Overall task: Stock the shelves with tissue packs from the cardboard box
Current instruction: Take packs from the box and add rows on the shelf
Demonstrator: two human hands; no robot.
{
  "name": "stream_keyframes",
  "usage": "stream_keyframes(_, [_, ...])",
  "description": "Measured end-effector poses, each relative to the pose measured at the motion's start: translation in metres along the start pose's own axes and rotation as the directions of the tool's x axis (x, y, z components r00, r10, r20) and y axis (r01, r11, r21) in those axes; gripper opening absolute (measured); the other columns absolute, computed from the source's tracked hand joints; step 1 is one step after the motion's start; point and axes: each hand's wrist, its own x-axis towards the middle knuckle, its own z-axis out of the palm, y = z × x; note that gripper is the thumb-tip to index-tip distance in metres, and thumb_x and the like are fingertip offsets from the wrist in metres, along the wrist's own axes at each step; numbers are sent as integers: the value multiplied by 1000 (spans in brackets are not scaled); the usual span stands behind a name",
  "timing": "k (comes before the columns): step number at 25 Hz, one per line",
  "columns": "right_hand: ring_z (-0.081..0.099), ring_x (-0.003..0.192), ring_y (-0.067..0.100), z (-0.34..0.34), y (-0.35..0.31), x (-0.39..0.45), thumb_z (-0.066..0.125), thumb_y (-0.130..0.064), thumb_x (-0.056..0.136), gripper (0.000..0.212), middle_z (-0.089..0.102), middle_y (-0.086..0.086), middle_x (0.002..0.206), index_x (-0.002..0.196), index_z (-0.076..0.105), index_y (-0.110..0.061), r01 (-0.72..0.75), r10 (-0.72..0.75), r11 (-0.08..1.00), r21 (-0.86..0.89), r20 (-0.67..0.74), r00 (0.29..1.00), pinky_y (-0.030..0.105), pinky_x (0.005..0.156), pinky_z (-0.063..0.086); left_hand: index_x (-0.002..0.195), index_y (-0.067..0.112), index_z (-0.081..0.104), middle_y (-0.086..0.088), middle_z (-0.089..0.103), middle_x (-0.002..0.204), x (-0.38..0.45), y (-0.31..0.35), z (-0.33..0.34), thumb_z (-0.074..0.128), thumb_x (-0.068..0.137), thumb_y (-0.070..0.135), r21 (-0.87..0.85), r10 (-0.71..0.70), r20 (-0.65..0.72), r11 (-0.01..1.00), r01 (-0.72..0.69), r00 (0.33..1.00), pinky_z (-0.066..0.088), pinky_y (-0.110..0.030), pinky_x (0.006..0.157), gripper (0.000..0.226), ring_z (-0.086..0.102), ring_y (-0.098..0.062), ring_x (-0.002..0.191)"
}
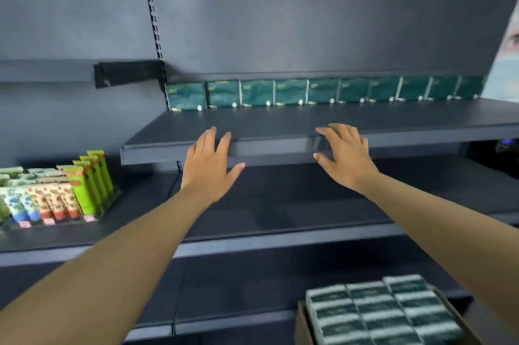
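A dark grey metal back panel (309,16) fills the upper view, lit softly so its middle reads paler than its edges. A slotted upright rail (153,19) runs down it left of centre, carrying a black bracket (126,73). On a lower shelf (70,235) at the left, a black display tray (104,208) near the front edge holds rows of upright cosmetic tubes (56,198), green, floral red and blue. At the far right edge hangs a pale printed poster (505,64).

Dim, cool light overall; soft sheen on the upper shelf (309,117) beyond the fingertips; motion blur smears everything; wide-angle bending warps shelf lines towards the edges.
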Motion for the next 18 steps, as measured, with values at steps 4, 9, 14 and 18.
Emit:
stream_keyframes(4, [19, 136, 21, 14, 53, -95, 55, -34, 91, 54, 31, 3, 145, 141, 35, -23, -39, 39, 999, 6, 99, 994, 43, 108, 20, 152, 18, 10, -13, 1, 158, -78, 76, 37, 36, 95, 55, -63, 102, 194, 994, -91, 976, 10, -37, 116, 73, 4, -27, 145])
stream_keyframes(9, [16, 136, 20, 67, 126, -193, 50, -37, 94, 55, 26, -1, 147, 144, 28, -28, -66, 48, 997, 29, 409, 911, 40, 107, 22, 152, 21, 1, -10, -6, 158, -162, 158, 115, 35, 96, 56, -163, 173, 511, 981, -102, 842, 8, -38, 117, 74, -1, -26, 146])
stream_keyframes(14, [27, 135, 19, 138, 203, -285, 51, -34, 95, 48, 38, -3, 143, 140, 36, -28, -48, -56, 989, 142, 651, 757, 36, 108, 29, 152, 23, 0, -9, -7, 159, -240, 237, 204, 30, 96, 58, -216, 188, 704, 975, -45, 685, 8, -38, 118, 73, 0, -25, 146])
stream_keyframes(18, [34, 130, 16, 176, 250, -329, 56, -31, 93, 46, 44, -4, 135, 136, 44, -28, -52, -116, 977, 206, 722, 682, 33, 107, 30, 152, 21, -4, -7, -11, 159, -268, 285, 253, 13, 95, 61, -217, 208, 737, 974, -65, 643, 1, -39, 118, 72, -5, -23, 146])
